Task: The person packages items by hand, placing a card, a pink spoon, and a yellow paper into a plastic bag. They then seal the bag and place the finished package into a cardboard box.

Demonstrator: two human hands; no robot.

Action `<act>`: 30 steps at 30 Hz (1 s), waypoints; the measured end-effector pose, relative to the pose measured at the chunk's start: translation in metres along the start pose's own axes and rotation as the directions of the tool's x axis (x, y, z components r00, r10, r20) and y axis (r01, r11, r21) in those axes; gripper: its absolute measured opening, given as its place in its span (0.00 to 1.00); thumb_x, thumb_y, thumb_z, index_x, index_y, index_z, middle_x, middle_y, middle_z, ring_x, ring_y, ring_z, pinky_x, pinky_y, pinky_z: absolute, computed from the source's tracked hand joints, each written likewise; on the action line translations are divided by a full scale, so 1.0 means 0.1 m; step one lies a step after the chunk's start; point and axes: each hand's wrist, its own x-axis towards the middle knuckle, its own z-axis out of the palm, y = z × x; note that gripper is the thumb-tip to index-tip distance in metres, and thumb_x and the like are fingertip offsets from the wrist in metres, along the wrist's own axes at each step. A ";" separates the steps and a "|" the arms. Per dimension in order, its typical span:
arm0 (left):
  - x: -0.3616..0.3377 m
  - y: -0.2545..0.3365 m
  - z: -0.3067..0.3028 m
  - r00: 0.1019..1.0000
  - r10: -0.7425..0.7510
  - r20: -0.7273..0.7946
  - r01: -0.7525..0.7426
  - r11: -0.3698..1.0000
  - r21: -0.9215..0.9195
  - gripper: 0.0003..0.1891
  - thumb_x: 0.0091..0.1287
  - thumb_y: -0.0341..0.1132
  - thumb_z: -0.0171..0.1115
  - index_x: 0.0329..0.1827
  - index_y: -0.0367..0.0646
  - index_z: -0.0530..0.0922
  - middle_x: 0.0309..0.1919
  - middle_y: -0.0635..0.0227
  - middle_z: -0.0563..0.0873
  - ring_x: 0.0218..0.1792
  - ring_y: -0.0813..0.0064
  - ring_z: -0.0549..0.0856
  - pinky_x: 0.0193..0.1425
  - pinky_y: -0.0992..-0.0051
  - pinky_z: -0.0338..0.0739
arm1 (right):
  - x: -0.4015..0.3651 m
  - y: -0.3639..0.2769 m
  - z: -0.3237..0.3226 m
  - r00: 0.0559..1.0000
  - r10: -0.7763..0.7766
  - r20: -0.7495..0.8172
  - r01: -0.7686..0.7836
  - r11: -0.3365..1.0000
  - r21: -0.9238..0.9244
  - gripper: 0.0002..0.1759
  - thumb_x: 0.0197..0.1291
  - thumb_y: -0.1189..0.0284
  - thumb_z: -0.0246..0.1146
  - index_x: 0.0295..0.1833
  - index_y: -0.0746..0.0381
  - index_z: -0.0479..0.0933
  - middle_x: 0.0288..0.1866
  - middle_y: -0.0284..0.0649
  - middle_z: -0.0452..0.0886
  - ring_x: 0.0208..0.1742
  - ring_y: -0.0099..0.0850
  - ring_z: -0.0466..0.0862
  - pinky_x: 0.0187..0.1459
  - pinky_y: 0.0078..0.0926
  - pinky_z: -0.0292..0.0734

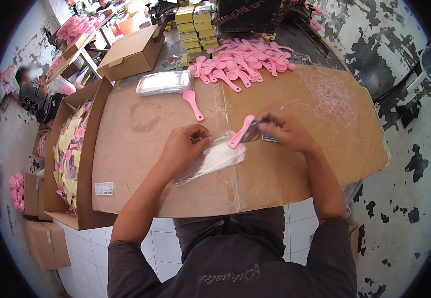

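Observation:
Several clear plastic bags (220, 158) lie in a flat stack on the cardboard in front of me. My left hand (185, 146) is at their upper left, thumb and fingers pinched together on the edge of a bag. Above the right end of the stack, my right hand (287, 131) has its fingers closed on a dark printed card (251, 131), slightly blurred. A pink spoon (237, 139) lies against that card, bowl pointing away from me; whether the fingers also grip it is hidden. Part of a blue card (269, 138) shows beneath the right hand. Another pink spoon (192, 105) lies farther back.
A heap of pink spoons (245, 59) spreads at the back, beside stacked yellow cards (188, 31) and a pack of clear bags (165, 82). At left stands an open carton (87, 171) of packed spoons. Plastic shreds (329, 94) lie right. A person (34, 94) sits far left.

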 end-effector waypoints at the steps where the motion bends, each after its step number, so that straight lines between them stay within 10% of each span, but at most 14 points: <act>1: 0.01 -0.05 0.02 0.999 0.030 -0.024 -0.030 0.999 -0.012 0.10 0.69 0.34 0.74 0.46 0.36 0.90 0.33 0.65 0.90 0.33 0.79 0.85 0.40 0.76 0.79 | 0.02 0.04 0.13 0.999 -0.013 0.050 0.012 1.000 0.013 0.11 0.74 0.70 0.65 0.54 0.65 0.83 0.45 0.41 0.87 0.45 0.29 0.85 0.49 0.29 0.79; 5: 0.02 -0.13 0.01 0.989 0.107 -0.102 -0.115 0.991 -0.071 0.10 0.74 0.32 0.68 0.52 0.35 0.89 0.38 0.62 0.92 0.36 0.75 0.88 0.45 0.71 0.82 | 0.06 -0.07 0.33 0.975 0.118 0.186 -0.069 0.966 -0.250 0.12 0.74 0.68 0.65 0.54 0.65 0.83 0.48 0.45 0.87 0.50 0.35 0.85 0.55 0.31 0.78; 13: 0.03 -0.14 -0.04 0.998 -0.045 0.037 0.057 0.876 -0.478 0.11 0.81 0.29 0.59 0.62 0.38 0.78 0.40 0.70 0.90 0.35 0.85 0.84 0.37 0.82 0.77 | 0.07 0.10 0.34 0.967 -0.220 0.130 0.253 0.897 -0.362 0.09 0.70 0.72 0.66 0.51 0.64 0.83 0.52 0.44 0.87 0.58 0.44 0.82 0.63 0.39 0.73; 17: 0.04 -0.24 0.03 1.000 0.022 0.015 -0.016 0.942 -0.335 0.08 0.81 0.28 0.58 0.58 0.36 0.78 0.44 0.67 0.91 0.36 0.84 0.85 0.39 0.81 0.79 | 0.08 0.04 0.39 0.908 -0.411 0.085 0.407 0.814 -0.415 0.08 0.67 0.75 0.66 0.50 0.64 0.82 0.52 0.44 0.87 0.57 0.42 0.83 0.65 0.39 0.71; 25: 0.07 -0.18 -0.18 0.979 0.055 -0.194 -0.141 0.876 -0.462 0.08 0.79 0.26 0.56 0.54 0.34 0.80 0.48 0.57 0.92 0.44 0.73 0.92 0.50 0.73 0.86 | 0.09 0.10 0.48 0.947 -0.262 0.184 0.317 0.841 -0.439 0.10 0.68 0.74 0.66 0.54 0.62 0.82 0.51 0.43 0.88 0.53 0.40 0.85 0.64 0.38 0.73; 30: 0.00 -0.07 -0.24 0.998 0.043 0.035 -0.010 0.758 -0.652 0.10 0.82 0.31 0.56 0.54 0.33 0.81 0.43 0.56 0.93 0.43 0.68 0.94 0.50 0.70 0.89 | 0.12 0.09 0.40 0.983 -0.181 -0.014 0.164 0.920 -0.356 0.12 0.69 0.73 0.68 0.55 0.64 0.82 0.44 0.42 0.87 0.43 0.31 0.86 0.47 0.29 0.80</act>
